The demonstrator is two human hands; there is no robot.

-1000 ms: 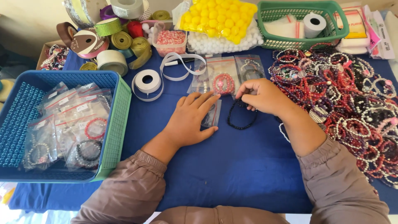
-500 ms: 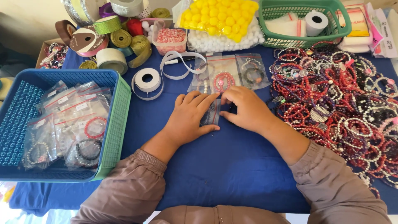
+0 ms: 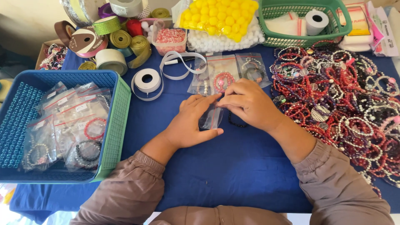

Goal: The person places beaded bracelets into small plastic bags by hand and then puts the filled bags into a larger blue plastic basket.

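Observation:
My left hand (image 3: 189,121) and my right hand (image 3: 249,103) meet over a small clear plastic bag (image 3: 211,117) on the blue tablecloth (image 3: 233,166). Both hands pinch the bag's top edge. A dark bead bracelet (image 3: 236,123) lies under my right hand, partly hidden. Just beyond the hands lie three clear bags with bracelets (image 3: 224,79) inside. A large heap of red, purple and white bead bracelets (image 3: 341,96) spreads to the right of my right hand.
A blue and green basket (image 3: 111,125) at the left holds several bagged bracelets. Ribbon rolls (image 3: 110,41), a white tape roll (image 3: 148,81), a bag of yellow balls (image 3: 218,16) and a green basket (image 3: 304,21) line the far side.
My right hand moved left from the dark bracelet to join my left hand at the clear bag. Both hands now pinch the bag's top edge.

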